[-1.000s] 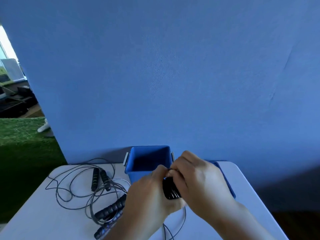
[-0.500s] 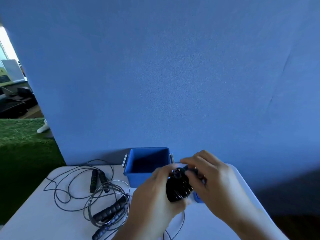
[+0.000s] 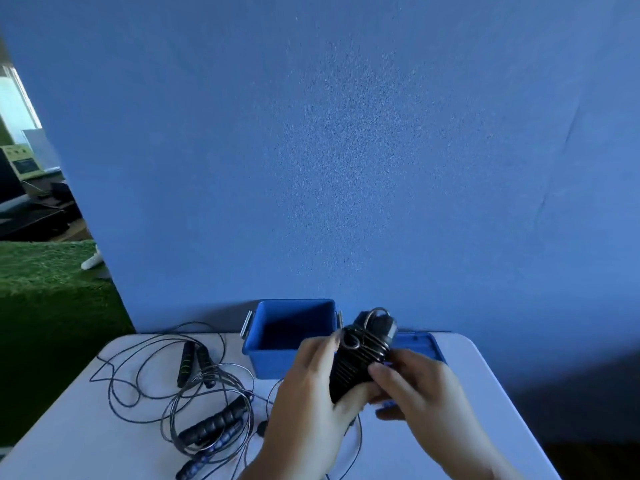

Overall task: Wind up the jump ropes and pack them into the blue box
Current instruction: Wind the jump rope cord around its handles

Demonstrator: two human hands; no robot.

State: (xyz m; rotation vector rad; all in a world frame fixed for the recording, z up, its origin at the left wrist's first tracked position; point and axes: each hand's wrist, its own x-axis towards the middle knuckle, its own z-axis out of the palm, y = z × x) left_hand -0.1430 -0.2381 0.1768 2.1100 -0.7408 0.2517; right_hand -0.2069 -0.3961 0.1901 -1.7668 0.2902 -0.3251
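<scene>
Your left hand (image 3: pixel 304 403) and right hand (image 3: pixel 419 386) both grip the wound jump rope (image 3: pixel 353 365), held beside the open blue box (image 3: pixel 266 362)'s right rim; loose jump ropes (image 3: pixel 211 424) lie tangled on the table (image 3: pixel 86 427), left.

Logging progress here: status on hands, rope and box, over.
Left hand grips wound rope, right hand pinches its coils. Blue box open, close behind. Other ropes tangled on table, left, out of the way.

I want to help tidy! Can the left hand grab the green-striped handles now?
Probably not yet. The left hand is gripping the wound-up jump rope, and the right hand pinches it too. The green-striped handles lie uncovered on the table, so the way looks free once it lets go.
</scene>
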